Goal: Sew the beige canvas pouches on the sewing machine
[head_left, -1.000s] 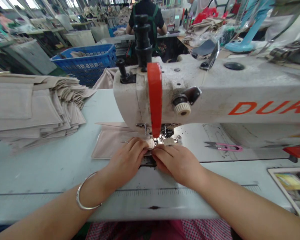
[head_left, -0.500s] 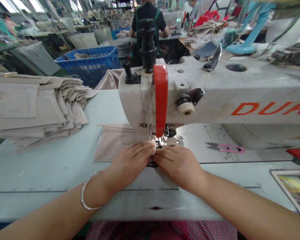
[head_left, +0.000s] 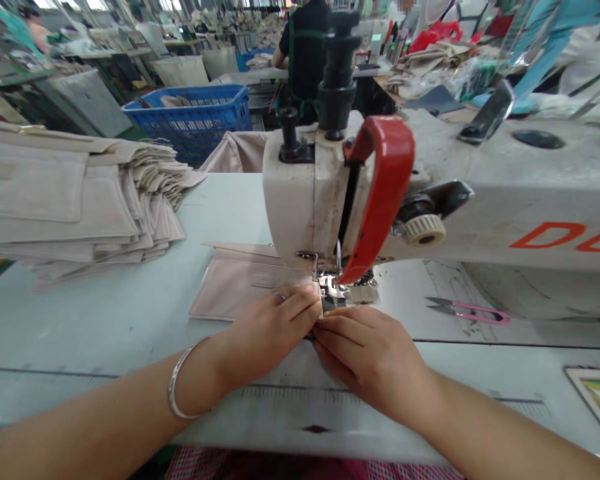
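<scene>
A beige fabric piece [head_left: 230, 283] lies flat on the sewing table, its right edge at the presser foot [head_left: 333, 288] of the sewing machine [head_left: 295, 200]. My left hand [head_left: 275, 327] presses on the fabric, fingers together, their tips just left of the foot. With fingers pinched, my right hand [head_left: 375, 347] grips the fabric's near right corner, just in front of the foot. The two hands' fingertips almost meet there. Part of the fabric is hidden under my left hand.
A pile of beige fabric pieces [head_left: 105, 213] lies on the left. Pink-handled thread snips [head_left: 473, 312] rest right of the needle area. A blue crate [head_left: 195, 120] stands beyond the table. A person in dark clothes [head_left: 305, 60] sits farther back.
The camera view has turned slightly, so the machine appears farther right. My right hand sits a little lower and farther from the foot. Both hands stay at the fabric's right edge.
</scene>
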Available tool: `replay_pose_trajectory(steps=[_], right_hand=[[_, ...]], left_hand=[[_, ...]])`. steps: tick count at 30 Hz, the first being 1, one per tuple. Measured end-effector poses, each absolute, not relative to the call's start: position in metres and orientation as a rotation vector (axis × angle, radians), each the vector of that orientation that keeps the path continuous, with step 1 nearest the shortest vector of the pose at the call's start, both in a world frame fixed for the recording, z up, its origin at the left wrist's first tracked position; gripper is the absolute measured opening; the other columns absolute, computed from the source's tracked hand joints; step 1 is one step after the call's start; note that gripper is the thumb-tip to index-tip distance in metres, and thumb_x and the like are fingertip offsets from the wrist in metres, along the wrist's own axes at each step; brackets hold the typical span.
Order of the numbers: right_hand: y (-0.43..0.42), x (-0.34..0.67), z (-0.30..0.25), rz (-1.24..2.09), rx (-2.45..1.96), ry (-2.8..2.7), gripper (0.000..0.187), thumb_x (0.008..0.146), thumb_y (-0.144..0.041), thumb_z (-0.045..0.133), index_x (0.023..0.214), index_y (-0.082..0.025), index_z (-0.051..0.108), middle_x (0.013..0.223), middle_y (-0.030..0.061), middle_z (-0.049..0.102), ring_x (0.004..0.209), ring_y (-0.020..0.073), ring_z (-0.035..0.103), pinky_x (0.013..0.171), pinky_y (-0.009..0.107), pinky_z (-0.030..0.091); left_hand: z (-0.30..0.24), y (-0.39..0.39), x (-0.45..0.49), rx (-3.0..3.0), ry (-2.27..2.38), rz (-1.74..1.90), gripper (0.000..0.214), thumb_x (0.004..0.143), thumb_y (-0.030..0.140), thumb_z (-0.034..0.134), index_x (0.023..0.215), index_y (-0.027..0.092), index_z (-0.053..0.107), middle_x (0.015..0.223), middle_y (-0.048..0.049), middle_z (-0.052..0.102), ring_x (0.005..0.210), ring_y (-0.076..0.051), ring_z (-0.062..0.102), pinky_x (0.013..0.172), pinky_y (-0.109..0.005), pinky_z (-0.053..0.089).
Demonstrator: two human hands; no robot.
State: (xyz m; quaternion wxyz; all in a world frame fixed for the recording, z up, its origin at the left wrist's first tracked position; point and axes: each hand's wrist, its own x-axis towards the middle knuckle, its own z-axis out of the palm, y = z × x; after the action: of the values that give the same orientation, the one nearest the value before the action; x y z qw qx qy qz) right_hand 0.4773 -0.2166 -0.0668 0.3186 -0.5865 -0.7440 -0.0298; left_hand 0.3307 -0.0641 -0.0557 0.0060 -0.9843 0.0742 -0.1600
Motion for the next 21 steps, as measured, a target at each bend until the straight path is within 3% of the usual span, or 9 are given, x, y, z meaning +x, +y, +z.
replay_pose_trajectory(steps=[8, 14, 21], right_hand=[[-0.212, 0.478, -0.066, -0.079, -1.646, -1.95, 0.019, 0.095, -0.013, 0.053, 0.105, -0.015, 0.068, 0.1, 0.0076, 0.073, 0.095, 0.0214, 0.066, 0.079, 0.036, 0.057], [-0.21, 0.481, -0.07, -0.112, -1.635, -1.988, 0.019, 0.094, -0.013, 0.053, 0.106, -0.013, 0.068, 0.105, 0.0085, 0.072, 0.096, 0.0237, 0.066, 0.075, 0.039, 0.057], [-0.212, 0.484, -0.07, -0.134, -1.601, -2.043, 0.019, 0.097, -0.016, 0.051, 0.103, -0.012, 0.068, 0.101, 0.0071, 0.073, 0.095, 0.0213, 0.066, 0.078, 0.037, 0.057]], left_hand=[[-0.059, -0.053, 0.338, -3.121, 0.267, -0.56, 0.03, 0.098, 0.009, 0.035, 0.121, 0.006, 0.054, 0.115, -0.0149, 0.064, 0.111, -0.025, 0.061, 0.095, -0.04, 0.056], [-0.057, -0.057, 0.332, -3.182, 0.18, -0.739, 0.025, 0.098, 0.016, 0.049, 0.121, 0.011, 0.054, 0.119, -0.0121, 0.064, 0.114, -0.022, 0.059, 0.1, -0.037, 0.053], [-0.05, -0.058, 0.325, -3.273, 0.233, -0.5, 0.026, 0.098, 0.008, 0.046, 0.122, 0.011, 0.056, 0.114, -0.0089, 0.063, 0.106, -0.021, 0.058, 0.096, -0.036, 0.052]])
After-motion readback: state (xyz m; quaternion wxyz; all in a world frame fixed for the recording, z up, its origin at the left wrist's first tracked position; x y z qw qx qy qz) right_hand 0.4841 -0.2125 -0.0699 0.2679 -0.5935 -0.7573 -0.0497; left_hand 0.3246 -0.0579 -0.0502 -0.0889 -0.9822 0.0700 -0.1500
